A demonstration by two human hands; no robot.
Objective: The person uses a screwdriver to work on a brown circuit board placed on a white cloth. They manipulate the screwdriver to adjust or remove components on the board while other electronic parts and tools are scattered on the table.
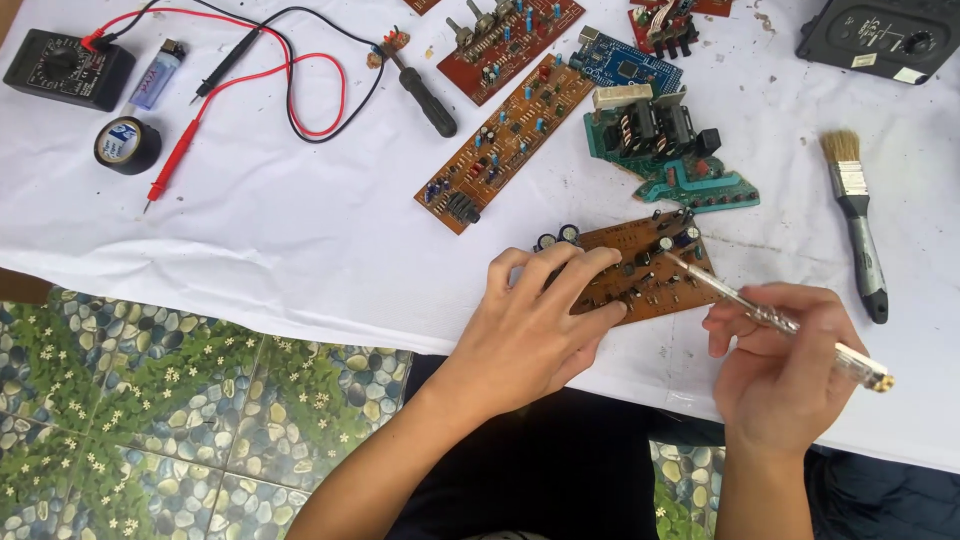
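My left hand [530,320] lies fingers spread, pressing flat on the brown circuit board [640,265] near the table edge. My right hand [785,365] pinches a clear-handled screwdriver [775,320], its long axis running toward 10 o'clock, tip on the board's right part. The left hand is nearer to the board. Beyond, at 12 o'clock, sits a green board [660,145]; at 3 o'clock, a paintbrush [858,220] on the white cloth [300,240].

the table [300,230] has a white cloth. the circuit board [640,275] in the middle is brown. the screwdriver [770,318] is see-through with a gold end. upper left, the meter [65,68] is black with red and black wires [300,90]. the brush [860,225] at right is grey. lower left, the floor [150,400] has pebbles and green leaves.
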